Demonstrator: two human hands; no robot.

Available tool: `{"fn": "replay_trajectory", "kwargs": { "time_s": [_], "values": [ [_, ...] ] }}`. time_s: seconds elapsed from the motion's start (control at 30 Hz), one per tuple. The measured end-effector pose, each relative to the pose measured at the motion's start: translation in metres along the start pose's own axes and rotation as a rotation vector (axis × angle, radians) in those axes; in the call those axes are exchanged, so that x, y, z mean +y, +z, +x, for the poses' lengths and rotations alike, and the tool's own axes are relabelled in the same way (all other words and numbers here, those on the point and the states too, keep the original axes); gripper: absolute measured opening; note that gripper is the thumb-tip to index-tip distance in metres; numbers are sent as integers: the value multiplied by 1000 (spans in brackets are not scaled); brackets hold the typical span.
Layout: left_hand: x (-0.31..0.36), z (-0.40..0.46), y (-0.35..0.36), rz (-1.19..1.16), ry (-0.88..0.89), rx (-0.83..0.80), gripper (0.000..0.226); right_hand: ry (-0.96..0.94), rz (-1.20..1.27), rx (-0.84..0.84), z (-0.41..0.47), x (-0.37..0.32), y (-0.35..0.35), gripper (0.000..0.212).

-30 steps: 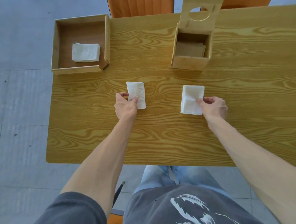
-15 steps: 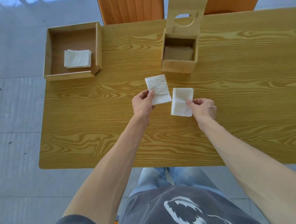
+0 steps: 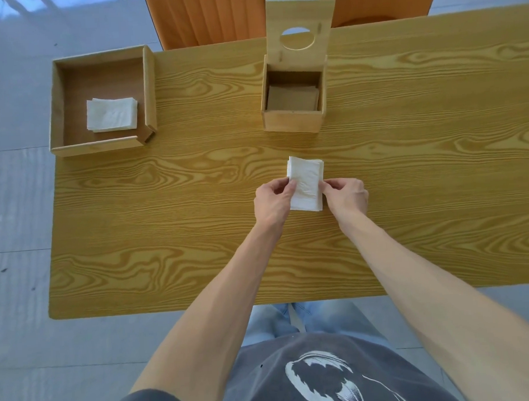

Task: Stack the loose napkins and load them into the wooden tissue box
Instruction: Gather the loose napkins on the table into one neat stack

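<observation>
A small stack of white napkins [image 3: 306, 182] lies on the wooden table [image 3: 167, 236], just in front of the wooden tissue box [image 3: 293, 123]. My left hand [image 3: 272, 201] pinches the stack's left edge and my right hand [image 3: 345, 196] pinches its right edge. The tissue box stands open, its lid with a round hole [image 3: 300, 26] tilted up at the back; inside I see only a brown bottom. More white napkins [image 3: 111, 114] lie in a shallow wooden tray [image 3: 101, 146] at the table's far left.
Two orange chairs [image 3: 204, 16] stand behind the table's far edge. The table's near edge runs just above my lap, and grey floor tiles lie to the left.
My left hand carried its napkins rightward and laid them onto the pile under my right hand. The two piles are now one stack held from both sides.
</observation>
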State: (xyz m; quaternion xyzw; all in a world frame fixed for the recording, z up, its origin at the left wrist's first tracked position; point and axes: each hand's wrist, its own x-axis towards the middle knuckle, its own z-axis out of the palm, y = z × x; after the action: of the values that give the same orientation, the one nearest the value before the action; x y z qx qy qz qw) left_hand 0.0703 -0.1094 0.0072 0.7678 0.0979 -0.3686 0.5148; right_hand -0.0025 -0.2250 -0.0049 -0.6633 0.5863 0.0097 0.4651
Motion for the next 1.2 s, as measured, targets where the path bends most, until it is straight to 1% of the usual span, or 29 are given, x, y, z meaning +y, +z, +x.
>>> {"fn": "replay_trajectory", "kwargs": {
  "time_s": [0.07,0.13,0.23,0.33,0.47,0.57,0.73,0.93,1.0,1.03,1.1,1.13,1.2],
  "values": [
    [-1,0,4,-6,3,-7,32,-9,1,-5,1,1,0,22],
    [-1,0,7,39,14,14,31,-8,1,-12,2,1,-1,21],
    [-1,-1,9,125,23,92,28,-7,-6,-25,3,2,-3,21],
    [0,-3,10,198,18,169,19,-9,-19,-35,3,2,-4,20],
    [0,-5,11,225,-5,224,19,-30,-42,-56,3,1,-6,24],
    [-2,-5,11,243,-37,238,22,-64,-68,-66,2,2,-8,24],
    [-1,-7,13,218,-33,256,17,-97,-93,-86,3,2,-11,23],
    [-1,-6,13,208,-28,259,18,-98,-98,-102,3,1,-13,22],
    [0,-6,12,206,-20,261,20,-101,-134,-104,2,-1,-14,23],
    [0,-6,12,205,-20,261,23,-109,-169,-79,1,-3,-15,25],
    [0,-8,13,209,-22,263,29,-163,-254,27,0,-9,-14,27],
    [-1,-10,13,214,-20,273,31,-223,-294,72,0,-12,-13,30],
    [-4,-16,12,194,-28,312,35,-399,-381,80,1,-20,-9,34]
  ]
}}
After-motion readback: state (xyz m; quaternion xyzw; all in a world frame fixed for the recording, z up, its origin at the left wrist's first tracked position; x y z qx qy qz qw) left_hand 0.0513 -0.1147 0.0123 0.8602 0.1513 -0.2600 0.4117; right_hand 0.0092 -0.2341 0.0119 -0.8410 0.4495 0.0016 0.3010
